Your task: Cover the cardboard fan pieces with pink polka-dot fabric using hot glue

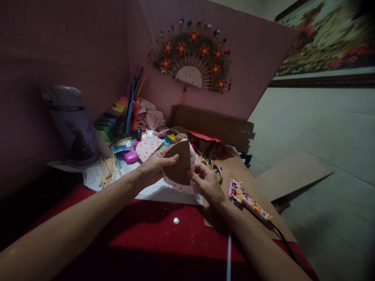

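Brown cardboard against dotted fabric

Through the head camera I see a table draped in red cloth, its near part sunk in shadow. A small white disc lies directly on the cloth. A thin pale rod shows farther right, running out of my view at the bottom. Beyond the disc, a white sheet covers the red, and a broad cardboard sheet lies along the table's right side.
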